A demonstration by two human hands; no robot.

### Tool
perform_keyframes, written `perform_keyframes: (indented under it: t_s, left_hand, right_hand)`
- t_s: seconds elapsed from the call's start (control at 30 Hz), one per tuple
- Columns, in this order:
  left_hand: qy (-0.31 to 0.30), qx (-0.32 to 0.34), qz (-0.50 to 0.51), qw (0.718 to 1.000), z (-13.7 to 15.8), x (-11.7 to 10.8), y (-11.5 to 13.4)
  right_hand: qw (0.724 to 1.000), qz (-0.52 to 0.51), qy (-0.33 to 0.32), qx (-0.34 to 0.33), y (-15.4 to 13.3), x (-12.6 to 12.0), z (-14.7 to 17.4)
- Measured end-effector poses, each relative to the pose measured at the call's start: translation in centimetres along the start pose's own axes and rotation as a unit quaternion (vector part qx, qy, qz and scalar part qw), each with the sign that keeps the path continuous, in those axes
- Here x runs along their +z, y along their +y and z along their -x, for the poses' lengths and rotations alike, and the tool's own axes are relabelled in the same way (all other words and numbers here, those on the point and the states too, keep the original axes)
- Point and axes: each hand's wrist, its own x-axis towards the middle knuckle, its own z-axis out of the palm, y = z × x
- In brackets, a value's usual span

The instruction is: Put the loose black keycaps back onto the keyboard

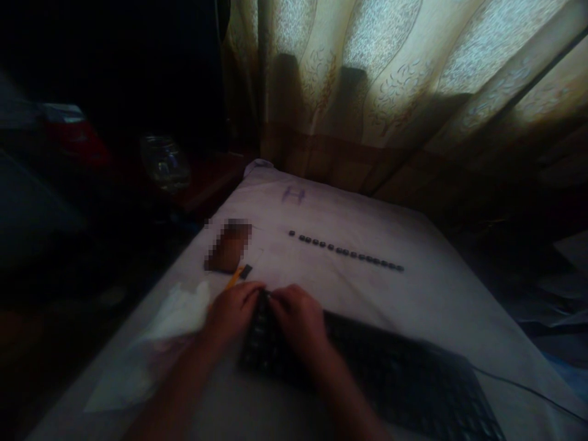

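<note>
A black keyboard [395, 367] lies at an angle on the cloth-covered table, blurred and dim. My left hand [232, 312] is at its far left corner, fingertips closed on the edge. Just beside it, my right hand [298, 315] reaches over the keyboard with its fingers bent together at the same corner; whatever is between them is too small and dark to make out. Beyond the keyboard, several small black keycaps [346, 252] form a slanting row. A yellow-orange tool with a dark end [234, 277] lies just past my left hand.
A pixelated brown rectangular object [228, 246] lies near the table's left edge. White crumpled plastic [179, 312] is beside my left forearm. The keyboard's cable [519, 384] runs off to the right. A curtain [367, 79] hangs behind the table [367, 211].
</note>
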Motion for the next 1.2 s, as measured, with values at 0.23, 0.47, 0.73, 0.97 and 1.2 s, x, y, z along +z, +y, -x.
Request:
perform_keyframes:
  t_s: [0.23, 0.47, 0.73, 0.97, 1.2]
  left_hand:
    - [-0.009, -0.013, 0.011, 1.0, -0.1, -0.1, -0.1]
    - [-0.026, -0.019, 0.036, 0.999, -0.1, -0.4, 0.1]
    - [-0.028, -0.055, 0.051, 0.997, -0.3, -0.1, 0.3]
    - [-0.025, -0.092, 0.055, 0.994, -0.5, 0.1, 0.8]
    - [-0.017, -0.101, 0.06, 0.993, -0.4, 0.1, 1.3]
  right_hand:
    - [0.999, 0.044, -0.02, -0.016, -0.2, 0.4, -0.6]
    - [0.996, 0.079, -0.031, -0.031, -0.6, 0.1, -0.8]
    - [0.991, 0.114, -0.054, -0.042, -1.0, -0.5, -1.0]
    - [0.993, 0.104, -0.045, -0.041, -0.6, -0.1, -0.9]
    - [0.996, 0.049, -0.061, -0.031, -0.1, -0.1, -1.1]
